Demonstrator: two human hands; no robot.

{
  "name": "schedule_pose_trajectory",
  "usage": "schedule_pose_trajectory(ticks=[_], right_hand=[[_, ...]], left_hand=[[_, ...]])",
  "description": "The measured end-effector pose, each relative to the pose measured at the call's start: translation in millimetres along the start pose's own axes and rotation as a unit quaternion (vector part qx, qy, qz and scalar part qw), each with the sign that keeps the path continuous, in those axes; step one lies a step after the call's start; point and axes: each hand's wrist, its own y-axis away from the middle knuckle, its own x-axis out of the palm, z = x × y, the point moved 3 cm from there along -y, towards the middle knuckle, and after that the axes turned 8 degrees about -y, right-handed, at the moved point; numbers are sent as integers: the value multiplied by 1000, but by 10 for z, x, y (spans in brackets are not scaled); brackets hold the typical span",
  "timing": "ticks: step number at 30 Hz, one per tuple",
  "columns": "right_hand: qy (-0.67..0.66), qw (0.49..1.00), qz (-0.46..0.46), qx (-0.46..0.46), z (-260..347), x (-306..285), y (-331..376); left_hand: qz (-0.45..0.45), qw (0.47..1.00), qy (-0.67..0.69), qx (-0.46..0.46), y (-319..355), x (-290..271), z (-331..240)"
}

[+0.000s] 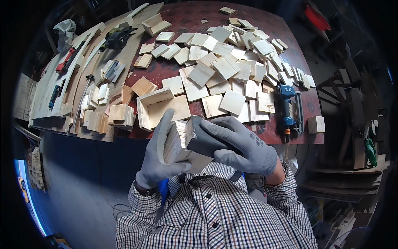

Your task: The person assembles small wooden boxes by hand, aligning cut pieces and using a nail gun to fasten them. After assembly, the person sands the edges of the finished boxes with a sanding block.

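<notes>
Both my hands wear grey gloves and are held in front of my chest. My left hand (156,159) is closed around a stack of thin wooden pieces (175,141), their layered edges facing up. In my right hand (248,146) is a dark grey block (206,139) that looks like a sanding block; its pale worn end meets or nearly meets the stack. Just beyond them, at the table's near edge, sits a partly built wooden box (166,108) with two raised sides.
A heap of square wooden pieces (224,68) covers much of the red table (182,20). A blue nail gun (287,106) with a hose stands at the right edge. On boards at the left lie a dark power tool (118,38), a red-handled tool (65,62) and wood offcuts (98,95).
</notes>
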Motion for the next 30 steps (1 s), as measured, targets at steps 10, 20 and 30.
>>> schedule_pose_trajectory(ticks=[10,20,30], right_hand=[[-185,928,-262,187,-384,39,327],[306,926,-218,28,82,348,334],[268,932,-231,77,-25,431,248]], left_hand=[[-57,992,8,-108,26,20,-141],[23,960,228,-162,-41,202,217],[28,995,-94,15,-46,181,319]])
